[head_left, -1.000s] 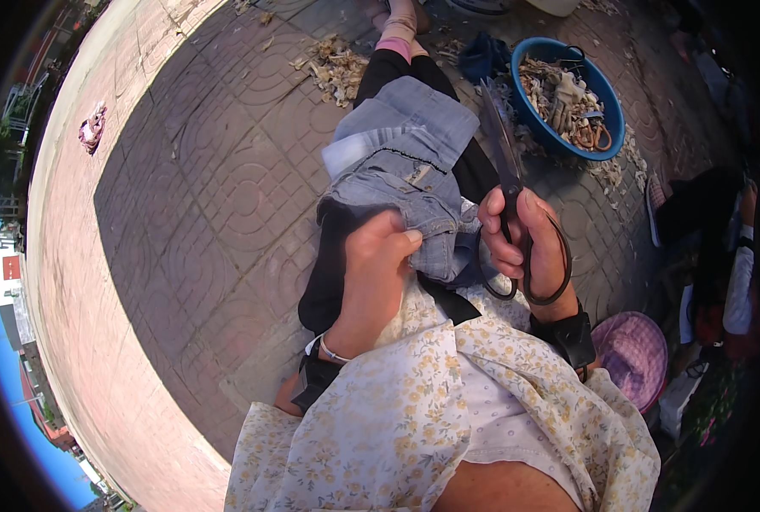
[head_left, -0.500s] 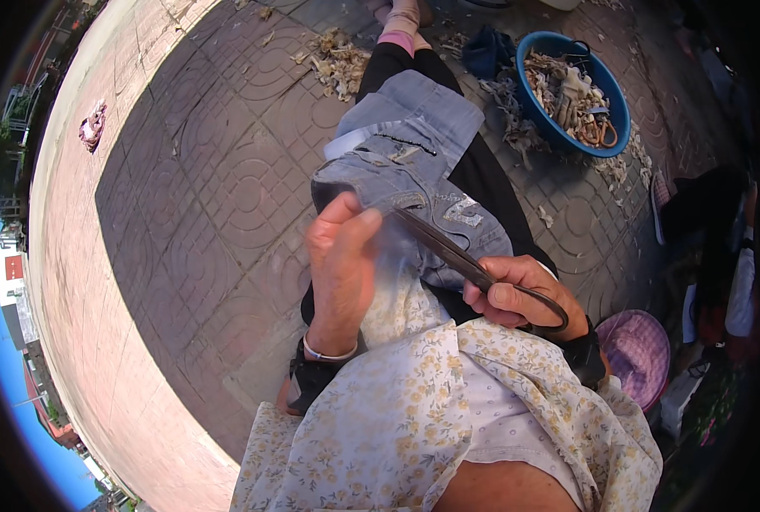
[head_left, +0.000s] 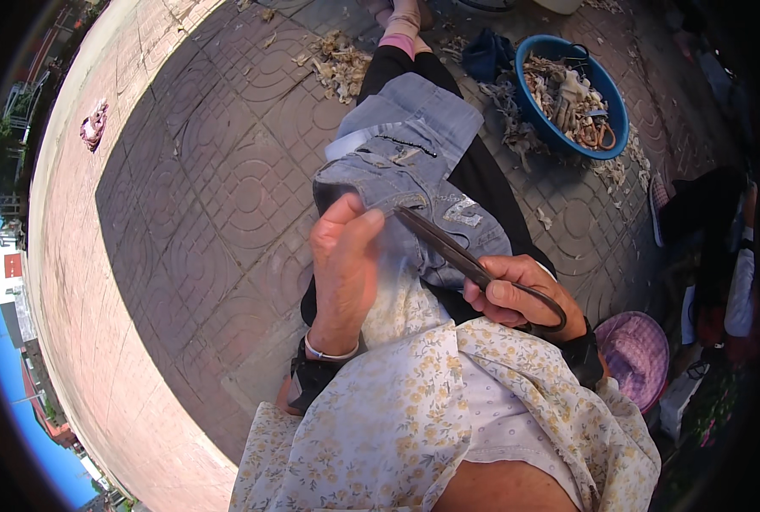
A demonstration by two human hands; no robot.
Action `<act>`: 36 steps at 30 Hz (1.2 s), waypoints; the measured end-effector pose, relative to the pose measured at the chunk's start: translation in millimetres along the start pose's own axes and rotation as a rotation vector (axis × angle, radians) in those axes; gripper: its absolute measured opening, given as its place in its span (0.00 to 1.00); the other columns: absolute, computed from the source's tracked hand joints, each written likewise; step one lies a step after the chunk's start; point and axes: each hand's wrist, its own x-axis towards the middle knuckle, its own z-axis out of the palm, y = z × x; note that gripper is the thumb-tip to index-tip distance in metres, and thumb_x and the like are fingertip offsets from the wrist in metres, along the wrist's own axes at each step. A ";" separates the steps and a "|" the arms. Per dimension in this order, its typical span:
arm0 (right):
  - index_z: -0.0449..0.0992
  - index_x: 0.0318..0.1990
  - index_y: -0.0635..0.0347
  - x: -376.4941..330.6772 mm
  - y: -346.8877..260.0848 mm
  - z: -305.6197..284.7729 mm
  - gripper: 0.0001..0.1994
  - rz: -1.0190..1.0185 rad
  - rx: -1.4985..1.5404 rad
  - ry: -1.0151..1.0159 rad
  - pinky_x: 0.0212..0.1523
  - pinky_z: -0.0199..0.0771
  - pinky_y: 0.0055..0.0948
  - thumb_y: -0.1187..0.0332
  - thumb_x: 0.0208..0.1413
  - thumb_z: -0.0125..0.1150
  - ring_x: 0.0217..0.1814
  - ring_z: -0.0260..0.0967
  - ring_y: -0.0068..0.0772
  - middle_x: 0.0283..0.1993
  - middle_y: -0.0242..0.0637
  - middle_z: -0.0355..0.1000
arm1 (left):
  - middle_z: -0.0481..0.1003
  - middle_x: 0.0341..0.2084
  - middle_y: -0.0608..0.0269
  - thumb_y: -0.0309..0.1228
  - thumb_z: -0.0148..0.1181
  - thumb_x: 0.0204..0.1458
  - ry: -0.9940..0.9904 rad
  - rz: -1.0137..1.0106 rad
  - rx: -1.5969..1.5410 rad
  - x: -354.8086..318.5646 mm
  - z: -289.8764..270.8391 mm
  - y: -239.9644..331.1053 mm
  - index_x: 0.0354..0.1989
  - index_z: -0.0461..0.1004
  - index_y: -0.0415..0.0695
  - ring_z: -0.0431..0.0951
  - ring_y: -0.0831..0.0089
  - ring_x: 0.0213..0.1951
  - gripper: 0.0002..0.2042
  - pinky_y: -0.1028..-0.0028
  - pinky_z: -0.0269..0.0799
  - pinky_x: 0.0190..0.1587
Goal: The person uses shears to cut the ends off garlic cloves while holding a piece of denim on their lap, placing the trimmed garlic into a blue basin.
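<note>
Faded blue jeans (head_left: 397,183) lie across my lap and black-trousered legs, with dark beading and a silvery patch on the denim. In my right hand (head_left: 525,292) is a pair of dark metal scissors (head_left: 444,246), its long blades pointing up and left over the denim. My fingers wrap the handles; a loop sticks out below them. Just left of the blade tips, my left hand (head_left: 343,277) is raised with thumb and fingers pinched together. Whatever the pinch holds is too small or blurred to make out.
To the far right stands a blue basin (head_left: 620,128) of pale scraps, with more scraps (head_left: 337,66) scattered on the patterned paving (head_left: 201,188). A pink checked hat (head_left: 640,358) lies at my right. Beyond it, a co-worker's dark-clothed leg (head_left: 696,209) shows in shadow.
The scissor blades look slightly more parted at their tips than before. Both hands and the jeans stay in nearly the same place.
</note>
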 end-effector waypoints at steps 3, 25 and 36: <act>0.70 0.38 0.60 -1.1 0.3 0.2 0.14 0.009 -0.015 0.007 0.17 0.44 0.13 0.57 0.62 0.51 0.20 0.48 0.08 0.22 0.20 0.57 | 0.76 0.36 0.61 0.23 0.49 0.51 0.001 -0.002 0.009 -0.4 0.3 0.3 0.38 0.70 0.37 0.76 0.77 0.38 0.07 0.75 0.69 0.47; 0.68 0.38 0.64 29.8 -5.3 2.1 0.18 -0.324 0.216 0.266 0.12 0.46 0.13 0.55 0.62 0.46 0.17 0.50 0.10 0.25 0.30 0.61 | 0.69 0.21 0.73 0.23 0.54 0.49 0.021 -0.271 0.223 -12.0 14.7 -28.0 0.26 0.73 0.37 0.64 0.86 0.24 0.03 0.83 0.58 0.27; 0.70 0.39 0.64 5.1 1.8 -4.2 0.14 -0.025 0.115 -0.057 0.16 0.45 0.13 0.59 0.62 0.50 0.18 0.50 0.09 0.27 0.27 0.62 | 0.75 0.32 0.63 0.23 0.52 0.53 0.064 -0.023 0.115 -5.9 -4.2 -4.9 0.37 0.70 0.37 0.74 0.81 0.31 0.05 0.79 0.70 0.37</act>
